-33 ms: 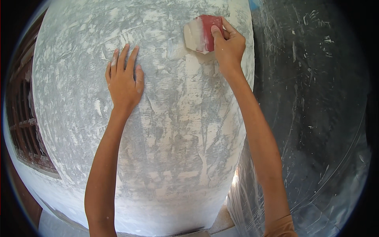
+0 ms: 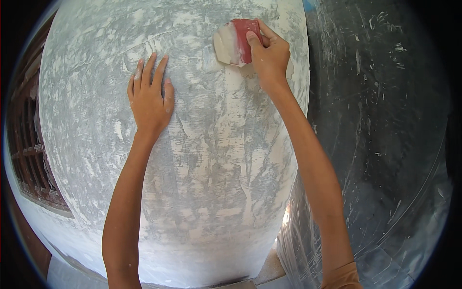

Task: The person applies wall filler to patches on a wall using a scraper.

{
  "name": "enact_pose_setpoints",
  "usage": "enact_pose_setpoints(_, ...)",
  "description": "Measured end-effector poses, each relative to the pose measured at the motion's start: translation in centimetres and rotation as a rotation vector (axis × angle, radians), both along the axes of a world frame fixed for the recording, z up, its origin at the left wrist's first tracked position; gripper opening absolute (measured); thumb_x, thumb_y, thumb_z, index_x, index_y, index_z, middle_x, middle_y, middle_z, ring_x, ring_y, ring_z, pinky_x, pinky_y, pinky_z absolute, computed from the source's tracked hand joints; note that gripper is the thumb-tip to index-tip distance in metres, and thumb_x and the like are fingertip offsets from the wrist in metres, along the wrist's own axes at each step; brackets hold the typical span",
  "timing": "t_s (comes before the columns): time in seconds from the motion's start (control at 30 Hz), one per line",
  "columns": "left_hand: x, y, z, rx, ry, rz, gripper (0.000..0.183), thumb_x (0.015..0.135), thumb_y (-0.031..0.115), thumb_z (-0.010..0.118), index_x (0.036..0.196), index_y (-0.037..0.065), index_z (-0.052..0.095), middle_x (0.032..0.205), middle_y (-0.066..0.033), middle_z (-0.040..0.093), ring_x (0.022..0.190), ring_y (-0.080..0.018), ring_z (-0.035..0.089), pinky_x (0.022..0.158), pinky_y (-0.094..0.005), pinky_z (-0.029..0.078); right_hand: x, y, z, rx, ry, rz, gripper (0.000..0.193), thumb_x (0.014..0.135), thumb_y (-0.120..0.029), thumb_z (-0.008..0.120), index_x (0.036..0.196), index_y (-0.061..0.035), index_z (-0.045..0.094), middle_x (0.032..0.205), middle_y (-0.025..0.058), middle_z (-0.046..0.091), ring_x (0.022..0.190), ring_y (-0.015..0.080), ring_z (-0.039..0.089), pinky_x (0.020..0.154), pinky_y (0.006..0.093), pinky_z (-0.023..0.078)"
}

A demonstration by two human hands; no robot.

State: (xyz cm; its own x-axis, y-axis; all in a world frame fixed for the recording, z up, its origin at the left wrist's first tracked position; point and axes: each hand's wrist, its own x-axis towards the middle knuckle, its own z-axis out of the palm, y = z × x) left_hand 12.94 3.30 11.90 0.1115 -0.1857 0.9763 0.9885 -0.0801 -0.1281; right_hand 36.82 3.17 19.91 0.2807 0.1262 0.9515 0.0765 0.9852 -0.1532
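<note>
A grey wall (image 2: pixel 211 178), patchy with streaks of white putty, fills the middle of the view. High on its right side, my right hand (image 2: pixel 272 60) grips a red flat putty spreader (image 2: pixel 244 38), thumb on its near face. Pale wet putty (image 2: pixel 224 45) coats the left part of the spreader, which lies against or very close to the wall. Below it, a fresh smear of putty partly shows beside my wrist. My left hand (image 2: pixel 151 106) rests flat on the wall to the left, fingers spread and holding nothing; white putty marks some fingertips.
Dark plastic sheeting (image 2: pixel 380 144), spattered white, hangs to the right of the wall's edge. Clear plastic (image 2: pixel 298 231) bunches at the lower right. A brown barred window frame (image 2: pixel 31 144) stands at the far left. A strip of floor (image 2: pixel 272 269) shows at the bottom.
My right hand and the putty spreader have shifted slightly left across the wall, uncovering a bit of smeared putty to the right of the hand. My left hand has stayed practically in place.
</note>
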Motion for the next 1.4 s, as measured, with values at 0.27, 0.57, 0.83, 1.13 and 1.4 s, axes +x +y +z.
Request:
enact_pose_setpoints(0.27, -0.1, 0.3, -0.3, 0.024, -0.017, 0.003, 0.048, 0.093, 0.024, 0.045, 0.141, 0.021, 0.052, 0.150, -0.0047, 0.043, 0.143, -0.0287, 0.032, 0.118, -0.0476, 0.018, 2.2, -0.4, 0.0, 0.056, 0.222, -0.089, 0.038, 0.090, -0.005, 0.062, 0.126, 0.0029, 0.062, 0.099, 0.0137, 0.073, 0.086, 0.0147, 0.069, 0.080, 0.0279, 0.053)
enact_pose_setpoints(0.57, -0.6, 0.4, -0.3, 0.010, -0.005, 0.019, 0.048, 0.098, 0.030, 0.039, 0.144, 0.023, 0.046, 0.153, -0.0041, 0.039, 0.145, -0.0282, 0.028, 0.119, -0.0485, 0.015, 1.8, 1.5, -1.8, -0.015, 0.109, -0.068, 0.039, 0.090, -0.003, 0.062, 0.129, 0.0021, 0.060, 0.104, 0.0146, 0.072, 0.091, 0.0148, 0.068, 0.087, 0.0285, 0.052)
enact_pose_setpoints(0.83, -0.2, 0.2, -0.3, -0.002, -0.006, 0.008, 0.048, 0.098, 0.029, 0.038, 0.145, 0.023, 0.046, 0.153, -0.0043, 0.039, 0.145, -0.0282, 0.028, 0.118, -0.0488, 0.016, 0.2, 0.4, -2.9, -0.095, 0.031, 0.047, 0.040, 0.091, -0.004, 0.063, 0.130, 0.0014, 0.059, 0.110, 0.0149, 0.071, 0.098, 0.0152, 0.067, 0.090, 0.0277, 0.051)
enact_pose_setpoints(1.13, 0.1, 0.3, -0.4, 0.029, -0.020, 0.008, 0.049, 0.093, 0.025, 0.044, 0.142, 0.022, 0.050, 0.151, -0.0043, 0.043, 0.143, -0.0284, 0.032, 0.117, -0.0483, 0.018, 2.9, 0.6, -3.0, -0.006, 0.224, 0.057, 0.040, 0.092, -0.004, 0.061, 0.131, 0.0037, 0.058, 0.111, 0.0166, 0.070, 0.099, 0.0171, 0.068, 0.089, 0.0279, 0.051)
enact_pose_setpoints(1.4, -0.2, 0.6, -0.5, 0.031, -0.003, 0.025, 0.049, 0.096, 0.027, 0.041, 0.143, 0.022, 0.048, 0.151, -0.0043, 0.042, 0.144, -0.0283, 0.030, 0.118, -0.0476, 0.016, 3.1, 0.5, -4.0, -0.121, 0.212, 0.088, 0.039, 0.092, -0.003, 0.060, 0.131, 0.0020, 0.058, 0.108, 0.0151, 0.071, 0.097, 0.0155, 0.067, 0.087, 0.0271, 0.052)
